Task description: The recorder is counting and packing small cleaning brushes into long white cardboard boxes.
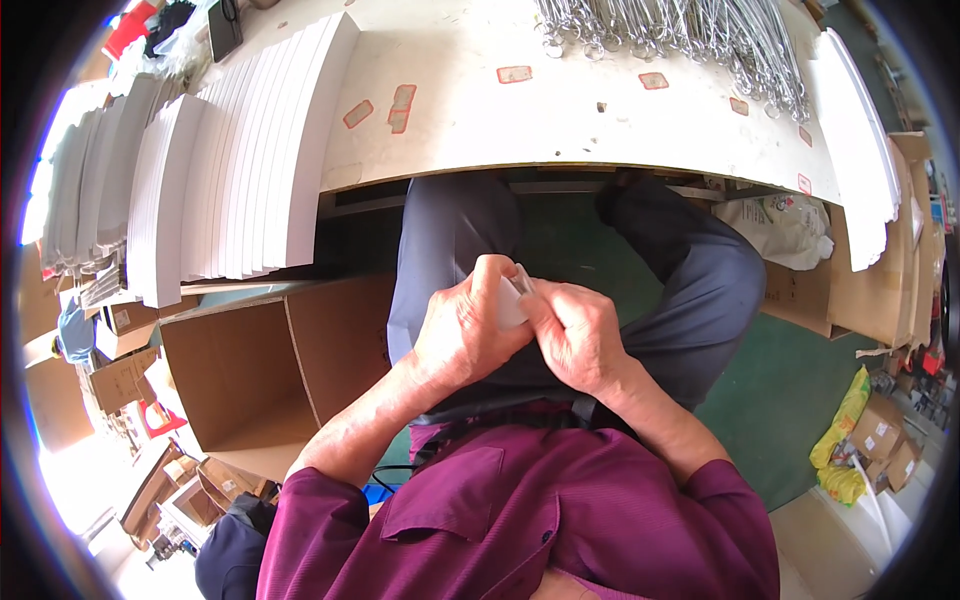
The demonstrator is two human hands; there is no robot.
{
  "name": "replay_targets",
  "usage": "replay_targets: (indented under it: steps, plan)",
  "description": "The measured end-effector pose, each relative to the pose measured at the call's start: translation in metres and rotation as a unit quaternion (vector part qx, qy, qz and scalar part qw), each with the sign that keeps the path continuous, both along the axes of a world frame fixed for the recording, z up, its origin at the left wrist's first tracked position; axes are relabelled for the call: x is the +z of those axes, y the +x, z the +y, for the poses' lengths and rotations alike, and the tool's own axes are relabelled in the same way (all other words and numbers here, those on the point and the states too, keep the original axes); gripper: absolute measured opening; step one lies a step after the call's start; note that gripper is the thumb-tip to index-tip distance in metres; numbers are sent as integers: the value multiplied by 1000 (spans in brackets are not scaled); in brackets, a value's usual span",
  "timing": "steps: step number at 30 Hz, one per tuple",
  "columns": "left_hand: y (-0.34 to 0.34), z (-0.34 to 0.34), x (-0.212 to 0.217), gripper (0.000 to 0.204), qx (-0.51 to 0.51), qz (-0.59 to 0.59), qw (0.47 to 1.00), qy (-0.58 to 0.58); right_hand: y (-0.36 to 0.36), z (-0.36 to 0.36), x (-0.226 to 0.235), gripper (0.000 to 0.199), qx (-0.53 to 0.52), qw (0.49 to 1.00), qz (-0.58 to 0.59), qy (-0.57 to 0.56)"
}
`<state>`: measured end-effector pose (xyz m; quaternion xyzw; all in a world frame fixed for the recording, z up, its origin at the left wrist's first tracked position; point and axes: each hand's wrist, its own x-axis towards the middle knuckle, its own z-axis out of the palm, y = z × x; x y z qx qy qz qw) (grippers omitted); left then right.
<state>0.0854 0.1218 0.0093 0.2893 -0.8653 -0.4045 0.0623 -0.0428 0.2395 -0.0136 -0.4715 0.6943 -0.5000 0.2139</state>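
Note:
Both of my hands meet over my lap, in front of the table's near edge. Between them is a small white piece (511, 304) with a thin, shiny edge at its top; mostly covered by fingers, its kind cannot be made out. My left hand (463, 325) is closed around it from the left, the thumb side uppermost. From the right, my right hand (577, 332) pinches its edge with thumb and fingers pressed together. The two hands touch or nearly touch.
The pale table (450, 125) bears a row of long white strips (255, 160) overhanging its left edge and a heap of looped metal wires (670, 30) at the back. More white sheets (855, 140) stand at right. An open cardboard box (235, 365) sits at left, below the strips.

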Motion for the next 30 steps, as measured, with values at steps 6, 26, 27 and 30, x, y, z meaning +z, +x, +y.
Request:
replay_targets:
  steps: [6, 26, 27, 30]
  plan:
    - [0, 1, -4, 72, 8, 48, 998, -39, 5, 0, 2, 26, 21, 1000, 12, 15]
    - [6, 1, -1, 50, 3, -10, 997, -72, -1, -12, 5, 18, -61, 945, -320, 43]
    - [6, 1, -1, 50, 3, -10, 997, -74, -6, -9, 6, 18, -49, 925, -376, 35]
    - [7, 2, -2, 57, 9, -19, 998, -55, -7, -8, -2, 17, -44, 914, -404, 11]
